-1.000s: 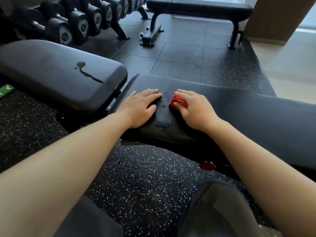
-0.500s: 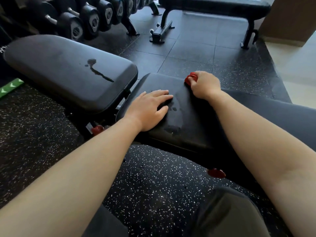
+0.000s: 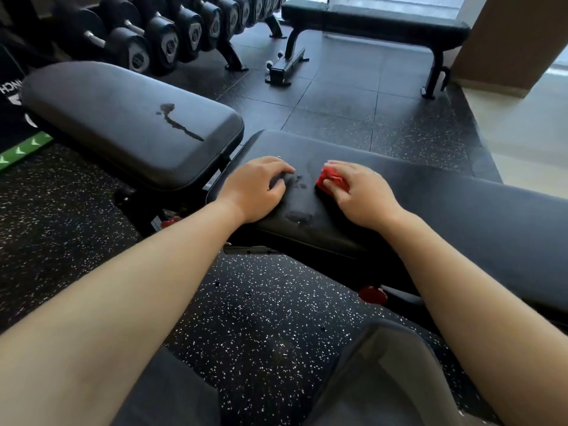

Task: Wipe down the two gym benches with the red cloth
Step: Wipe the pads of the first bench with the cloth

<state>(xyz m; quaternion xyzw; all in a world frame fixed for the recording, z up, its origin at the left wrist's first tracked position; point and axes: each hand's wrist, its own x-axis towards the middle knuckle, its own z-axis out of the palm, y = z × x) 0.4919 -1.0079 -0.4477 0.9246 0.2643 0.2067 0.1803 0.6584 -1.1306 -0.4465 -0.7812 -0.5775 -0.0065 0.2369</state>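
Observation:
Two black padded gym benches stand side by side. The left bench (image 3: 101,118) carries a dark wet streak (image 3: 178,124) on its pad. On the near end of the right bench (image 3: 461,210) my right hand (image 3: 362,195) grips a bunched red cloth (image 3: 330,179) and presses it on the pad. My left hand (image 3: 258,189) rests on the same pad, fingers curled down a little, just left of some wet spots (image 3: 299,181). A damp patch (image 3: 296,216) shows at the pad's front edge.
A rack of black dumbbells (image 3: 172,35) runs along the back left. A third flat bench (image 3: 378,23) stands at the back. Speckled rubber floor (image 3: 270,302) lies below me, with red adjustment knobs (image 3: 373,295) under the benches. My knees in grey shorts (image 3: 381,379) are at the bottom.
My right hand with the red cloth has come back from the far edge of the right bench pad to the middle, near my left hand. The left hand's fingers have curled slightly.

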